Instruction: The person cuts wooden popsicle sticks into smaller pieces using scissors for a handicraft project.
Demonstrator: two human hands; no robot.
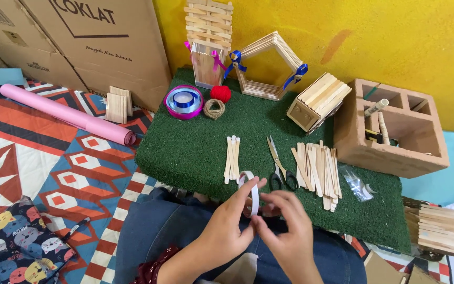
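The person sits with both hands raised over their lap, just at the near edge of the green mat. Between them is a roll of tape, a thin white ring stood on edge. The left hand has it: the thumb lies over the top of the ring and the fingers curl behind it, so that grip is closed on the roll. The right hand comes in from the other side with fingertips pinched together at the lower rim, touching the roll; whether it has a loose end of tape between them I cannot tell from here.

A roll like this looks very light, and being only a narrow hoop it would likely flex or go oval if squeezed hard across its width. The outer face is probably smooth and a bit slippery, the tape itself sticky once lifted. I'd judge the surest hold is the one shown, a thumb across the rim and fingers through or behind the hole, leaving the edge free for the other hand.

Beyond the hands, on the mat, lie a small bundle of wooden sticks, a pair of scissors with black handles nearest the person, and a larger loose heap of sticks. Further back stand a spool of ribbon, a ball of twine and a stick-built pentagon frame.
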